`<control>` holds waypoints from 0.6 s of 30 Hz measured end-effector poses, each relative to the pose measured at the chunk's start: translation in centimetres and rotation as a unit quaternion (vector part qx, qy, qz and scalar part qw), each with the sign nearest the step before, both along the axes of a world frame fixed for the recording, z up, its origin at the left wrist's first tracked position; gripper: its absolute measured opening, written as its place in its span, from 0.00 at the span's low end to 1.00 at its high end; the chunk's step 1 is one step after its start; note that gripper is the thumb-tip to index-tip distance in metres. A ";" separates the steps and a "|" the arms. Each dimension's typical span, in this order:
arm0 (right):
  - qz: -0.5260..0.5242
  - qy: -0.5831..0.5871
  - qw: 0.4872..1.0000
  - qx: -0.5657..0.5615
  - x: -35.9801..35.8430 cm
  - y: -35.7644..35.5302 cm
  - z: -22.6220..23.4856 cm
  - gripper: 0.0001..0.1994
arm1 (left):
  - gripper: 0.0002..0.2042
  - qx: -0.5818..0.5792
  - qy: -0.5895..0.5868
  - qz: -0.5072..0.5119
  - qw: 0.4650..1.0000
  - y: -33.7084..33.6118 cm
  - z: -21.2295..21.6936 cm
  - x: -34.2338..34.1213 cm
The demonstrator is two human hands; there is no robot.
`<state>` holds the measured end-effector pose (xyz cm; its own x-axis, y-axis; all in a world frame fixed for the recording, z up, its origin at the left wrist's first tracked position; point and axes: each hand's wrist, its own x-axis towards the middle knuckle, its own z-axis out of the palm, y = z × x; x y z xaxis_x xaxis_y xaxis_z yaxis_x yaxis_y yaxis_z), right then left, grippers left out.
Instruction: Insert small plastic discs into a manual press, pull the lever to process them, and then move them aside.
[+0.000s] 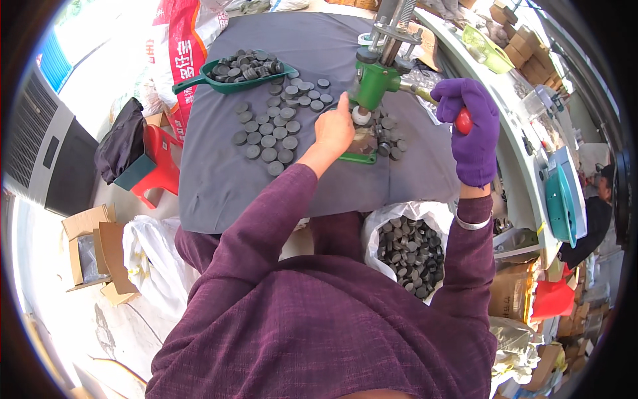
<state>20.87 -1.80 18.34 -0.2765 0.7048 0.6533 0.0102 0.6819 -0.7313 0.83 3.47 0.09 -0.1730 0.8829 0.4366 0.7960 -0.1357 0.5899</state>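
My left hand [333,131], bare, reaches to the left side of a green hand press [374,85]. Its index finger is stretched out beside the press's white tip [361,116]; the other fingers are partly hidden, and I see nothing held. My right hand [473,126], in a purple knitted glove, is wrapped round the red knob [463,121] of the press lever [420,92]. Grey round discs [268,141] lie spread left of my left hand. More dark discs [391,136] lie against the right side of the press base [359,157].
A green scoop [207,81] heaped with discs rests at the table's far left. Between my right arm and the grey-covered table [219,199] stands a white sack [373,234] full of discs. A red stool [163,166] is left; a long counter [508,130] runs along the right.
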 end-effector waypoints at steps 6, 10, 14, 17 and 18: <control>-0.039 -0.055 0.995 0.069 -0.1 0.0 0.1 0.17 | 0.33 0.012 -0.111 -0.099 0.989 -2.3 0.1 -2.0; -0.013 -0.015 1.000 0.018 0.0 0.2 -0.2 0.16 | 0.36 0.035 -0.112 -0.074 0.990 -1.8 -1.2 -1.2; -0.022 -0.043 0.994 0.093 0.0 0.5 -0.6 0.13 | 0.35 0.033 -0.107 -0.061 0.992 -1.2 -1.3 -0.5; -0.011 -0.046 0.992 0.115 0.3 0.7 -0.8 0.11 | 0.35 0.042 -0.105 -0.053 0.992 -1.1 -1.3 -0.2; -0.032 -0.063 0.987 0.145 0.3 0.6 -1.0 0.11 | 0.34 0.047 -0.111 -0.055 0.991 -1.1 -1.4 -0.1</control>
<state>21.21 -1.21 17.37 -0.3290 0.5116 0.7937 0.1386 0.8576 -0.4953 0.68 2.33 -1.35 -0.1786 0.8587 0.4804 0.6249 -0.2781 0.7295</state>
